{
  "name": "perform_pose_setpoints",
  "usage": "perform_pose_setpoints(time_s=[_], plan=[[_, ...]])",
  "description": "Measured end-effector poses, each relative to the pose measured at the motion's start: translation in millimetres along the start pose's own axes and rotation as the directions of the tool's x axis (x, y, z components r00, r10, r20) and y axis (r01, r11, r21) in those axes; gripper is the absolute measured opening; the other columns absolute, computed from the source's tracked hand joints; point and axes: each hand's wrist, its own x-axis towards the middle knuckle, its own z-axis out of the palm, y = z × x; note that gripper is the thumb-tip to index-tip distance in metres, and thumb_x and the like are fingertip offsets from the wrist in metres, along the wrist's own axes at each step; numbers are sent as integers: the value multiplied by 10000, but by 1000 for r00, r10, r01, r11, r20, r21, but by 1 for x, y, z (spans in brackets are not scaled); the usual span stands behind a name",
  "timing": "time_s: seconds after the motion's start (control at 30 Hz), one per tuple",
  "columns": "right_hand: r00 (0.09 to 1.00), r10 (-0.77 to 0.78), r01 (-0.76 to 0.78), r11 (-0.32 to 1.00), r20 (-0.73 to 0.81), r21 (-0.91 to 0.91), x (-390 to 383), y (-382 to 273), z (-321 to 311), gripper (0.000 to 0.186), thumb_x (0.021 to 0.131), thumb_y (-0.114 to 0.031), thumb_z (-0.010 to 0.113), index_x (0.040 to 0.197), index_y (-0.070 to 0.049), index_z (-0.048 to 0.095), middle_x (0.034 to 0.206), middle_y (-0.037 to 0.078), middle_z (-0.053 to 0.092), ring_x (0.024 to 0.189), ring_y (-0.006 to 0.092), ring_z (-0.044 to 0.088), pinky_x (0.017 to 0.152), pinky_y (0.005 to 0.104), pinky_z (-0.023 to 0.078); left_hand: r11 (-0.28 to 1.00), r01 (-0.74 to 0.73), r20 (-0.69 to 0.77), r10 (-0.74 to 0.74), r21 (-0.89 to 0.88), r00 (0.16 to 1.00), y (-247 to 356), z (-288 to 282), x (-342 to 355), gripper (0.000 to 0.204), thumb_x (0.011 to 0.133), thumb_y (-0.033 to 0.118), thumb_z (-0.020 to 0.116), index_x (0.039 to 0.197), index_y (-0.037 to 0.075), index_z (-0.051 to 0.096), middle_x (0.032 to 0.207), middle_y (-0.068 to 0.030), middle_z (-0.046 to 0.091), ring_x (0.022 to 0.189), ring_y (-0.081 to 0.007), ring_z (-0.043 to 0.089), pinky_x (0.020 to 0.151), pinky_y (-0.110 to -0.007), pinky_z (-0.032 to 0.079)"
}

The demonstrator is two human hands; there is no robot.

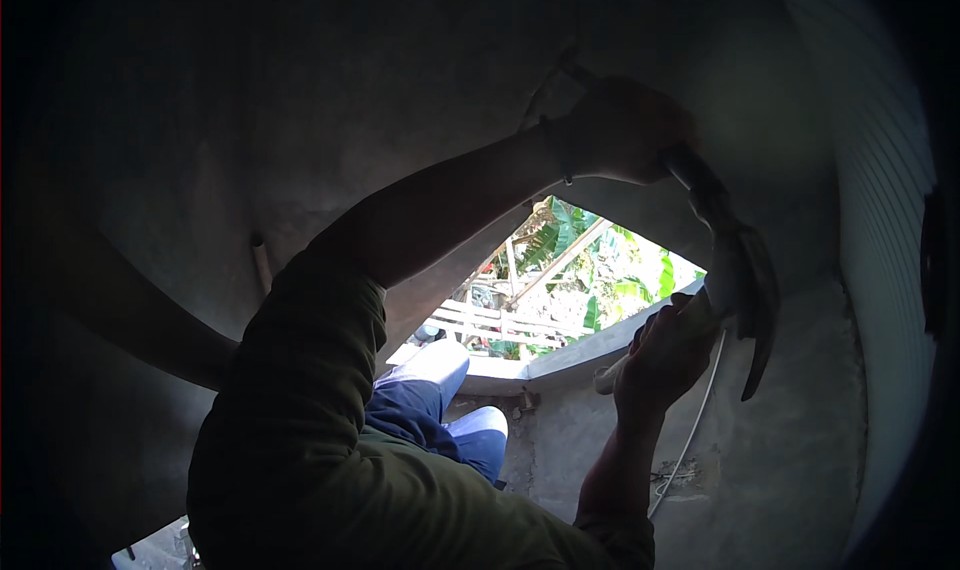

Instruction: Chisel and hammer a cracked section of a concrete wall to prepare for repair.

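While your left hand (625,130) clenches the claw hammer (735,260) | right hand (665,355) grasps a chisel (615,375) near the wall | risk: a dim-light mis-swing hits your knuckles.

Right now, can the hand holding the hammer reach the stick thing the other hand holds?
Probably yes: the hammer in the left hand already hangs beside the chisel in the right hand, nothing between.

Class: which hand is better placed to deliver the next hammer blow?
Probably the left hand: it grips the handle of the dark claw hammer, while the right hand holds a pale rod.
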Motion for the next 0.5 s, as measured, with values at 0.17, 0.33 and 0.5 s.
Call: perform_pose_setpoints(time_s=[0.17, 0.33, 0.5], plan=[[963, 213, -94, 842, -167, 531, -24, -10, -7, 313, 901, -264, 514, 1039, 6, 436, 556, 8, 424, 430, 69, 390, 412, 208, 338, 998, -54, 26, 55, -33, 998, 16, -3, -6, 172, 790, 246, 644, 663, 144, 589, 632, -21, 566, 552, -207, 593, 506, -339, 485], [952, 229, -76, 819, -202, 569, -17, -25, -11, 325, 918, -258, 488, 1071, 22, 420, 539, 4, 411, 433, 78, 396, 420, 218, 352, 985, -161, 100, 166, -57, 981, 18, -1, -6, 130, 784, 227, 643, 690, 150, 596, 631, -15, 561, 566, -201, 593, 518, -341, 496], [947, 297, -164, 777, -124, 608, -21, -32, -13, 300, 927, -227, 494, 1038, 39, 408, 566, 42, 458, 469, 93, 412, 477, 225, 359, 987, -147, 25, 149, -71, 989, 13, 4, -5, 142, 789, 220, 642, 688, 145, 576, 630, -16, 548, 556, -202, 582, 502, -338, 483]])
